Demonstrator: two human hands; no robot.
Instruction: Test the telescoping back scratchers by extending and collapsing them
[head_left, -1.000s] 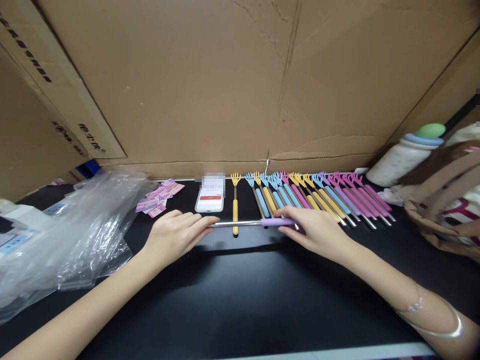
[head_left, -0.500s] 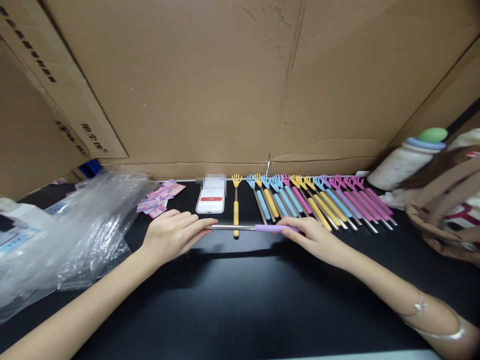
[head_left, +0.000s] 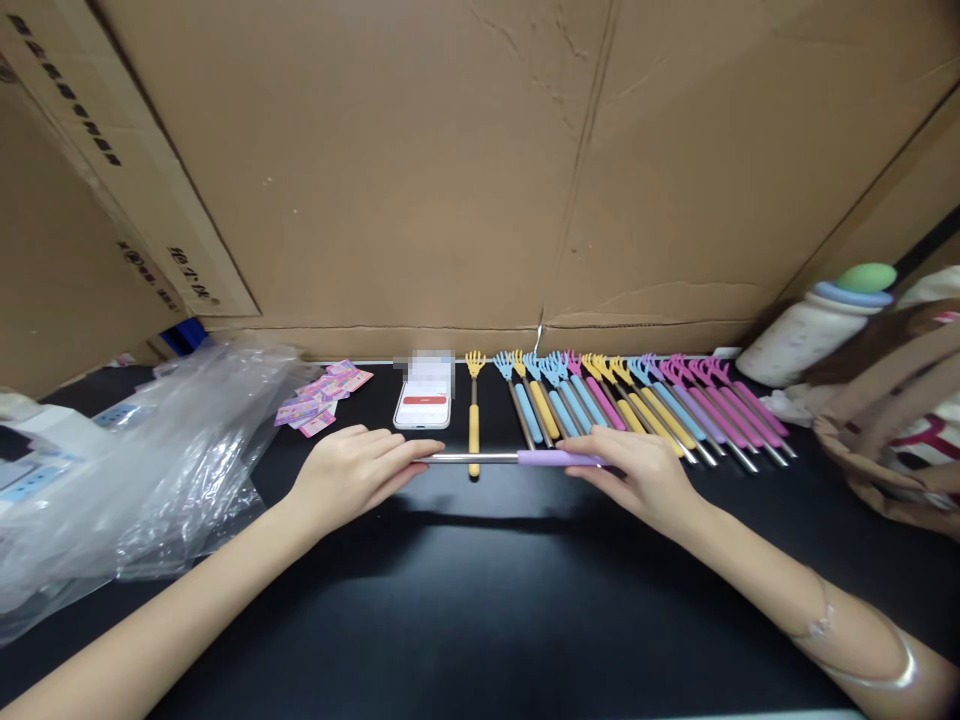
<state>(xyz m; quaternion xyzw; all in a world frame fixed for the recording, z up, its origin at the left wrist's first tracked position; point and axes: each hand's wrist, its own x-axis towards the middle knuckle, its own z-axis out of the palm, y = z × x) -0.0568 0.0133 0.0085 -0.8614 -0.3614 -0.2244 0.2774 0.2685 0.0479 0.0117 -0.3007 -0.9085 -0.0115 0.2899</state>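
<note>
Held level above the black table is a back scratcher (head_left: pixel 551 458) with a purple grip and a bare metal rod. My left hand (head_left: pixel 352 468) pinches the metal end, its fingers closed. My right hand (head_left: pixel 637 470) is closed on the purple grip at the other end. Neither tip of the tool can be made out, since the hands cover them. Just beyond the rod lies a yellow back scratcher (head_left: pixel 474 430), claw pointing away from me. To its right, several back scratchers (head_left: pixel 592 400) in blue, yellow, pink and purple lie side by side in a row.
A phone (head_left: pixel 423 400) and a pile of pink cards (head_left: pixel 322 397) lie left of the yellow tool. Clear plastic bags (head_left: pixel 172 460) cover the left side. A white bottle (head_left: pixel 810 325) and a brown bag (head_left: pixel 862 440) stand at right. Cardboard (head_left: pixel 420 180) walls the back.
My right hand has shifted slightly right along with the purple back scratcher, and its fingers now reach further over the grip. My left hand still pinches the metal end.
</note>
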